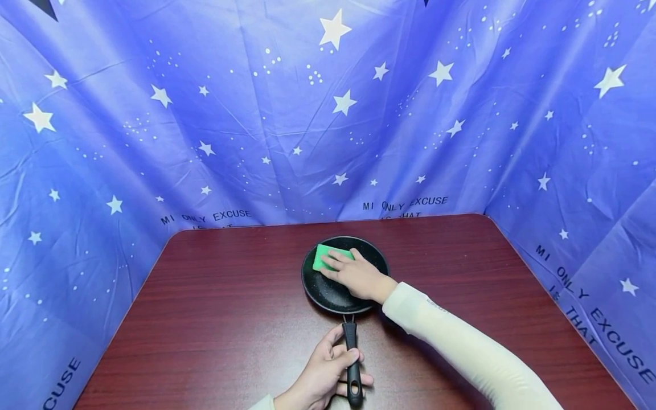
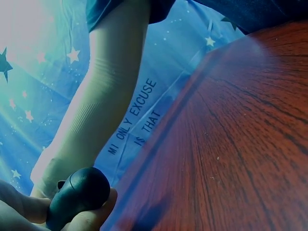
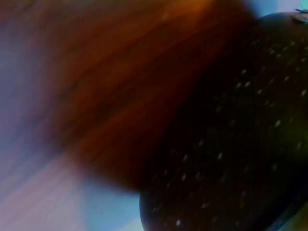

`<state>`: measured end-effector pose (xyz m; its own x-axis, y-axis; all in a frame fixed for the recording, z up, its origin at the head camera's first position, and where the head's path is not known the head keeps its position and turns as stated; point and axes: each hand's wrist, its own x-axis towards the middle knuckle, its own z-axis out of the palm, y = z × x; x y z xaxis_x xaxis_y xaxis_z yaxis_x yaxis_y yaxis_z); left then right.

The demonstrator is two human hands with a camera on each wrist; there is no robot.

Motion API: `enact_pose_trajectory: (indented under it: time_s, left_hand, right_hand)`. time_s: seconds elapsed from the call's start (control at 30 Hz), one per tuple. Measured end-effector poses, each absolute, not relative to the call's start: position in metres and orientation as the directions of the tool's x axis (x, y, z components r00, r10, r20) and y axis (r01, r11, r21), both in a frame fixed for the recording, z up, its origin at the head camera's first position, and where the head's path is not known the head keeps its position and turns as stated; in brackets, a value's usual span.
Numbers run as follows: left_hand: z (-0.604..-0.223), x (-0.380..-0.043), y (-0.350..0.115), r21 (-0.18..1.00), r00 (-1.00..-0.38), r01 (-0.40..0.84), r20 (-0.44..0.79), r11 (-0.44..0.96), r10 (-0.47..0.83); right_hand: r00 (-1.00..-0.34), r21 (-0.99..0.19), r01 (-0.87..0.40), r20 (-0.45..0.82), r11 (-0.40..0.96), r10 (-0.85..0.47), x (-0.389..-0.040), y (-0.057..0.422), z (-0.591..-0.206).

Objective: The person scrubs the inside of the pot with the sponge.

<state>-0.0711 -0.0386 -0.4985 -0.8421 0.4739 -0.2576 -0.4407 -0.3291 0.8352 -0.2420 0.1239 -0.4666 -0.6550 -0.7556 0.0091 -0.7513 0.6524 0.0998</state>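
One pan (image 1: 328, 295), its six-o'clock handle (image 1: 353, 374) gripped by the left hand (image 1: 327, 364), is seemingly wiped, contact hidden, with a ten-o'clock sponge (image 1: 320, 259) under the outspread right hand (image 1: 360, 277), firm bracing required next.

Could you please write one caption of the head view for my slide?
Left hand holds a black frying pan by its handle; right hand rests on a green sponge inside it.

The head view is bright, the wooden tabletop (image 1: 230, 302) softly sheened. Glare bleaches the starry curtain (image 2: 43, 33), upper left, in the left wrist view; the right wrist view is dim and blurred, the frying pan (image 3: 240, 144) nearly black.
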Motion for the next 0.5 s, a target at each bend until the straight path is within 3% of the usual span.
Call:
enact_pose_trajectory:
  time_s: [0.17,0.5]
  left_hand:
    - [-0.500,-0.070,-0.038,0.833,-0.847,-0.436,-0.250,-0.342,0.470]
    - [-0.500,-0.070,-0.038,0.820,-0.845,-0.448,-0.259,-0.356,0.468]
  right_hand:
    - [-0.683,0.202,-0.716,-0.005,0.668,-0.731,-0.245,0.130,-0.466]
    - [-0.767,0.264,-0.624,-0.027,0.735,-0.641,-0.243,0.150,-0.463]
